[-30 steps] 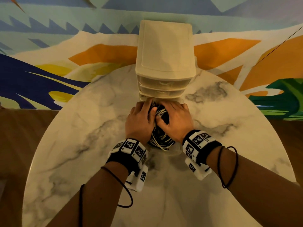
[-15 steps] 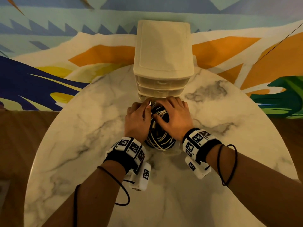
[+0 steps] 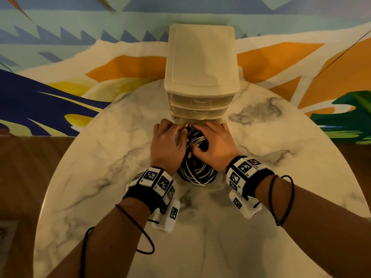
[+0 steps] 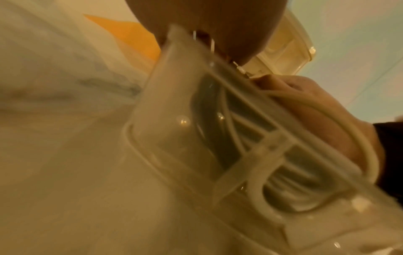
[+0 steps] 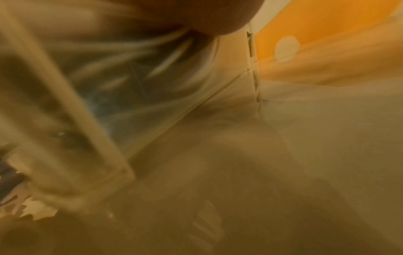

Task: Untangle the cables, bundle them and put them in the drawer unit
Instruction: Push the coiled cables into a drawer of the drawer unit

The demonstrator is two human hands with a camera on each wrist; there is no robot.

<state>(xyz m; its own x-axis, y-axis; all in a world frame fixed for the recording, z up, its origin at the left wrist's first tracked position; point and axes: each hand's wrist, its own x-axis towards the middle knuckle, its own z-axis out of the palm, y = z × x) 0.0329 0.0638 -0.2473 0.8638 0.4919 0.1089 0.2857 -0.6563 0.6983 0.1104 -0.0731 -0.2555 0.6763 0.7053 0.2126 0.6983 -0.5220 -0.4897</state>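
Stowing is the step in hand: the bundle of black and white cables (image 3: 197,167) lies coiled in the pulled-out bottom drawer (image 3: 217,184) of the drawer unit (image 3: 201,63), directly under both hands and reaching back toward the wrists. The left hand (image 3: 167,145) and the right hand (image 3: 215,146) bear down on the far end of the coil; their fingers curl over its strands, apparently grasping them, with a connector end (image 3: 187,126) poking up between the two hands, hard against the unit's front. Judging from this, untangling and bundling are done, and the next move calls for tucking that stray end and any proud loops below the drawer's rim, then letting go and sliding the drawer shut without pinching a cable. The head view shows the whole layout on the marble bench (image 3: 104,177) but almost nothing of the clear drawer itself. The left wrist view supplies that: its translucent wall (image 4: 174,138) with dark and white loops behind it, and one white loop (image 4: 340,120) arching above the rim beside the right hand (image 4: 316,107). The right wrist view is too blurred to add more than cable streaks behind plastic.
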